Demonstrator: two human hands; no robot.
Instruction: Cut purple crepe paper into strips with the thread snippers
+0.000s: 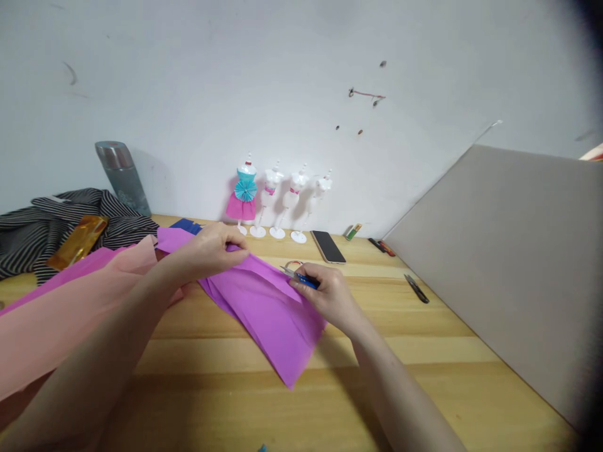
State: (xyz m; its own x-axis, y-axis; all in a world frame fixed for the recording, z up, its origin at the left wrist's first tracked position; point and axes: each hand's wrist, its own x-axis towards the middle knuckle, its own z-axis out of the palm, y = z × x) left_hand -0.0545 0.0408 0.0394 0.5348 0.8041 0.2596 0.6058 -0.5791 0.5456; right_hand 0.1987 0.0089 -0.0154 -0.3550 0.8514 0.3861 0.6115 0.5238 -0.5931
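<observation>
A thin purple sheet [273,301], paper-like and folded, is stretched between my hands above the table. My left hand [214,248] is closed, pinching its upper edge. In my right hand [327,292] is a blue utility knife [306,279], its pointed metal blade aimed left along the fold of the sheet. The sheet's right part hangs below my right fingers, and one corner points down toward the table. Under my left forearm lie peach sheets [103,289], with a magenta sheet [66,270] behind them.
Several small white dress forms [292,199] stand along the wall, one wearing a blue top and pink skirt. Nearby are a phone [328,247] and a black knife [417,289]. A bottle [123,179] and striped cloth [127,223] are at left. A pale panel [490,251] borders the right side.
</observation>
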